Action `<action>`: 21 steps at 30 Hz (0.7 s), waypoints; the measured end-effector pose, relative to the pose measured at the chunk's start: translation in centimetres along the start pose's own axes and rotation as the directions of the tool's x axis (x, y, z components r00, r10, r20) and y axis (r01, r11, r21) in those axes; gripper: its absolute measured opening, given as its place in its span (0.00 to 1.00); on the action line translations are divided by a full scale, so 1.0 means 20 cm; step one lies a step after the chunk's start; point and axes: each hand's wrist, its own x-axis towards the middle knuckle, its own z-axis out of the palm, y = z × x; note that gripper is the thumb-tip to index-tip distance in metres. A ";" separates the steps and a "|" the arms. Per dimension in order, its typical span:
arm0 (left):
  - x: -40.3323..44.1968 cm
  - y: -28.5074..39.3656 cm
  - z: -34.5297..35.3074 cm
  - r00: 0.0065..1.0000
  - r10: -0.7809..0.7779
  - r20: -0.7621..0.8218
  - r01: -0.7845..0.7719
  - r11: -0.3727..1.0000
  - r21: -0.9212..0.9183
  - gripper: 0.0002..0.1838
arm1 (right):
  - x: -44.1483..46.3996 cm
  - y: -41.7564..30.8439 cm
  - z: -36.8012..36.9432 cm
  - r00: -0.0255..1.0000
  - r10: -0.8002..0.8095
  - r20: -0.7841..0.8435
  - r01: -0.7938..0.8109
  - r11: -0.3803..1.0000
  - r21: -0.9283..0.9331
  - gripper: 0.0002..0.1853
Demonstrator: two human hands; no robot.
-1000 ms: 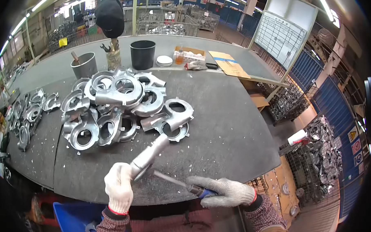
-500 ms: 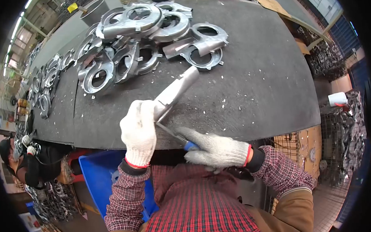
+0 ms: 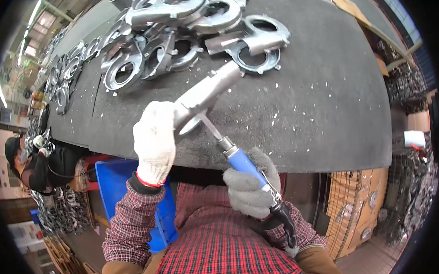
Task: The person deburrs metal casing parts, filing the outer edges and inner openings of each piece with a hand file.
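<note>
My left hand (image 3: 155, 139), in a white knit glove, grips a silvery metal casting (image 3: 210, 89) whose tube end points up and to the right over the table. Wrapped round a blue-handled tool (image 3: 244, 163) is my right hand (image 3: 252, 186), in a greyish glove. The tool's narrow metal blade reaches up to the underside of the casting, close to my left hand; whether they touch is hard to tell. A black hose hangs from the tool's rear end. Beyond, a pile of ring-shaped castings (image 3: 166, 54) lies on the dark table (image 3: 319, 99).
More castings (image 3: 63, 79) lie at the table's left. Below the near edge stands a blue bin (image 3: 115, 177). Another person (image 3: 41, 165) is at the far left. Wire cages with metal parts (image 3: 410, 198) stand at the right, near cardboard (image 3: 352, 205). Small chips dot the tabletop.
The view has tipped down, so the pile sits higher. My right hand has turned, and the tool now points up and left with its full handle showing. The casting's held end has tilted.
</note>
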 end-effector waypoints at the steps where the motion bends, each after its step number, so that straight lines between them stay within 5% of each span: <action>1: 0.03 0.04 0.00 0.998 -0.030 0.055 0.039 0.984 -0.173 0.08 | 0.00 -0.04 -0.01 1.000 0.026 -0.009 -0.026 0.999 -0.021 0.30; 2: 0.06 0.05 -0.01 0.962 0.274 0.017 -0.268 0.924 0.271 0.06 | -0.01 -0.08 0.00 0.992 -0.035 -0.119 0.020 0.992 -0.123 0.32; 3: 0.11 0.08 -0.03 0.844 0.525 0.108 -0.456 0.598 0.659 0.09 | -0.02 -0.13 0.00 0.970 -0.112 -0.213 0.060 0.970 -0.236 0.34; 4: 0.19 0.13 -0.06 0.905 0.387 0.176 -0.421 0.750 0.510 0.10 | -0.05 -0.18 0.00 0.905 -0.173 -0.388 0.030 0.937 -0.349 0.39; 5: 0.26 0.17 -0.06 0.907 0.395 0.144 -0.411 0.758 0.506 0.10 | -0.02 -0.18 0.08 0.903 -0.172 -0.393 0.013 0.926 -0.376 0.39; 6: 0.33 0.20 -0.06 0.905 0.310 0.293 -0.418 0.777 0.470 0.12 | 0.03 -0.16 0.19 0.797 -0.265 -0.542 -0.231 0.696 -0.680 0.41; 7: 0.38 0.22 -0.05 0.871 0.223 0.439 -0.422 0.797 0.432 0.15 | 0.11 -0.12 0.29 0.678 -0.416 -0.606 -0.496 0.350 -0.795 0.44; 9: 0.37 0.24 -0.01 0.875 0.284 0.393 -0.438 0.810 0.390 0.12 | 0.27 0.00 0.49 0.601 -0.618 -0.508 -0.787 -0.345 -0.512 0.49; 10: 0.38 0.23 0.01 0.880 0.278 0.384 -0.426 0.820 0.383 0.12 | 0.25 -0.03 0.46 0.756 -0.601 -0.259 -0.649 -0.739 -0.182 0.49; 11: 0.39 0.21 0.03 0.883 0.270 0.383 -0.416 0.829 0.374 0.11 | 0.23 -0.05 0.43 0.899 -0.431 -0.076 -0.399 -0.879 0.260 0.49; 15: 0.40 0.18 0.08 0.893 0.234 0.385 -0.390 0.830 0.398 0.11 | 0.26 -0.06 0.41 0.751 -0.639 -0.166 -0.468 -0.693 0.548 0.48; 19: 0.38 0.17 0.08 0.907 0.245 0.344 -0.382 0.822 0.422 0.14 | 0.31 -0.03 0.45 0.758 -0.573 -0.311 -0.427 -0.797 0.427 0.45; 21: 0.35 0.13 0.07 0.918 0.303 0.255 -0.385 0.835 0.394 0.14 | 0.32 -0.01 0.49 0.813 -0.561 -0.157 -0.404 -0.737 0.541 0.44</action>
